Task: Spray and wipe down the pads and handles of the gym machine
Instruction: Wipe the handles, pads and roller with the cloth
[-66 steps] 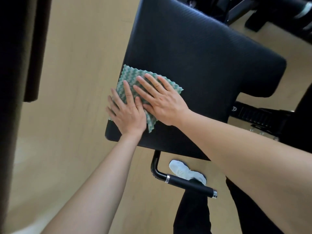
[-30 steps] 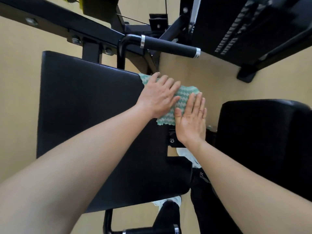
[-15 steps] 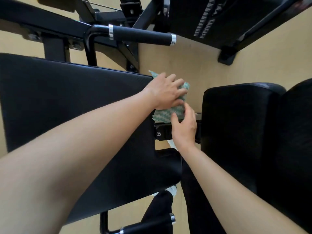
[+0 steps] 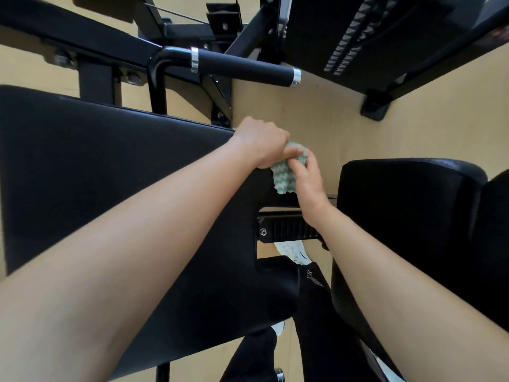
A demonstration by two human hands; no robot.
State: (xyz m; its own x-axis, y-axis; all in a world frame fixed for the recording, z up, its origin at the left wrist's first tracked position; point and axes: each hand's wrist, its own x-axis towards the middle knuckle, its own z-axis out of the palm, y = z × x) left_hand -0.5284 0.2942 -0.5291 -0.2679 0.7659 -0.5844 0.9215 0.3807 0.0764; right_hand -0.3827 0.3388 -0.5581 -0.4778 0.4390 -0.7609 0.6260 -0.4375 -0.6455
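Left hand (image 4: 261,146) bunches green cloth (image 4: 283,181) in curled fingers at far right corner of big pad (image 4: 110,175); right hand (image 4: 308,186) pinches the loose end. Likely regathering: fold into firm wad, press flat, overlap strokes along pad edge before handle (image 4: 242,68).

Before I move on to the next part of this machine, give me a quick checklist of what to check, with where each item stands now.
1. Cloth held: ok, the left hand grips the cloth and the right hand pinches it.
2. Cloth spread for a flat wipe: not ok, it is bunched at the large pad's far corner.
3. Upper handle free to wipe: ok, nothing is on its grip.
4. Spray bottle at hand: cannot tell, none is in view.
5. Smaller pad already sprayed: cannot tell.
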